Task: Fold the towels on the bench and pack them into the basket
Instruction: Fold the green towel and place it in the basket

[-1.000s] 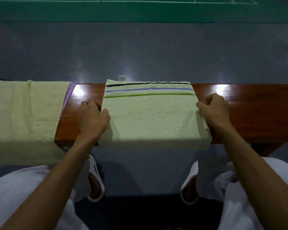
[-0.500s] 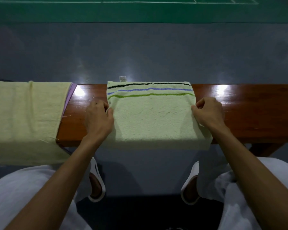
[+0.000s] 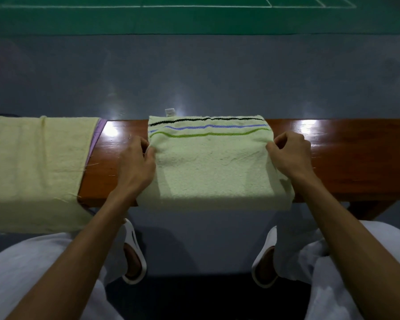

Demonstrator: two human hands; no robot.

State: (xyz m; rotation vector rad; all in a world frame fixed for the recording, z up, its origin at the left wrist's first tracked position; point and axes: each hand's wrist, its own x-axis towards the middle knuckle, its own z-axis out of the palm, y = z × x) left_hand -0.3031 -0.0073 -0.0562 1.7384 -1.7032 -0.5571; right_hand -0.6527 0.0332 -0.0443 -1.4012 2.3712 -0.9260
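A pale green folded towel [image 3: 213, 165] with black, blue and green stripes along its far edge lies across the wooden bench [image 3: 356, 162], its near part hanging over the front edge. My left hand [image 3: 136, 162] pinches the towel's left edge. My right hand [image 3: 289, 155] pinches its right edge. Both hands sit a little nearer than the stripes, and the towel between them is lightly wrinkled. No basket is in view.
A yellow towel [image 3: 32, 167] drapes over the bench at the left, with a purple cloth [image 3: 95, 139] showing under its right edge. Grey floor and a green court lie beyond. My knees and white slippers [image 3: 134, 257] are below the bench.
Both hands have slid along the towel's side edges away from me, toward the stripes, and moved slightly inward. The cloth between them has gathered light wrinkles.
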